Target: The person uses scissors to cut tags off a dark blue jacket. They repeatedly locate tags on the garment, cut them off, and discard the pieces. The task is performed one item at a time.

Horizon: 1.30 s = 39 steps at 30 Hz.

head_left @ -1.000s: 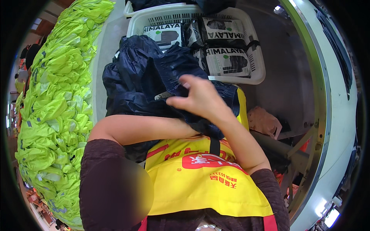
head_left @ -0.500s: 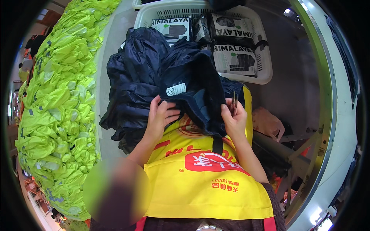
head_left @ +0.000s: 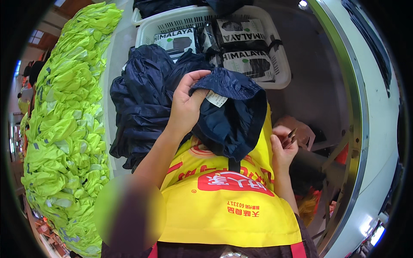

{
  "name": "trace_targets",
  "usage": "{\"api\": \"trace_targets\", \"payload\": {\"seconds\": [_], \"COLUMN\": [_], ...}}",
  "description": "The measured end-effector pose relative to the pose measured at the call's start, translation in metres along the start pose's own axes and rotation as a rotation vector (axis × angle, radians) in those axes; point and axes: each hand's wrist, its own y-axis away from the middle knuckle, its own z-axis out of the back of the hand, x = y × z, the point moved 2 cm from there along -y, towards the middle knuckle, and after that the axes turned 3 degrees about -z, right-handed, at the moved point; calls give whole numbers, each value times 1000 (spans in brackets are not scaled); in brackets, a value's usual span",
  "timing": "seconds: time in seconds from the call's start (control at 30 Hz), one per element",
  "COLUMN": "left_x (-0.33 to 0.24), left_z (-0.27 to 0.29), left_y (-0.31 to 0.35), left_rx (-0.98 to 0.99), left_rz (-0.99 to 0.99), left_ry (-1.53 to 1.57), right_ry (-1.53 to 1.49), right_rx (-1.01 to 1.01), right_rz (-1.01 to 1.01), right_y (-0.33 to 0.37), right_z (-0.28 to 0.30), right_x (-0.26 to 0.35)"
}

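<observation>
My left hand [head_left: 187, 101] is closed on the gathered edge of a navy garment [head_left: 236, 124], thumb and fingers pinching it. The garment hangs in front of me with its dark opening turned up, and a small white label [head_left: 216, 99] shows inside by my thumb. To the right, apart from the garment, my right hand [head_left: 282, 148] is closed round small thread snips [head_left: 293, 135]; their two pointed metal blades stick out past my fingers. Behind my left forearm lies a heap of shiny navy garments [head_left: 144, 86].
A white plastic basket [head_left: 282, 71] with several packaged dark garments [head_left: 245, 62] stands at the back. Bright yellow-green garments [head_left: 69, 129] are stacked along the left. My yellow apron [head_left: 228, 219] covers my lap. A metal frame [head_left: 355, 116] curves down the right side, near a pinkish bag [head_left: 297, 129].
My left hand has moved up to the garment's far edge and folded it over. My right hand has let go of the garment and moved right with the snips.
</observation>
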Motion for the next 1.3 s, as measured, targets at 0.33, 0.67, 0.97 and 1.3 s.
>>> {"api": "trace_targets", "payload": {"seconds": [0.33, 0.67, 0.97, 1.3], "left_x": [-21, -2, -29, -11], "left_z": [20, 15, -11, -16], "left_y": [22, 25, 8, 3], "left_rx": [674, 634, 592, 954], "left_rz": [448, 529, 361, 420], "left_ry": [-371, -259, -555, -229], "right_ry": [298, -55, 91, 177], "right_rx": [394, 664, 705, 642], "right_rz": [37, -298, -192, -40], "right_y": [-94, -101, -109, -136], "right_z": [-56, -56, -57, -69], "right_x": [7, 8, 16, 34]}}
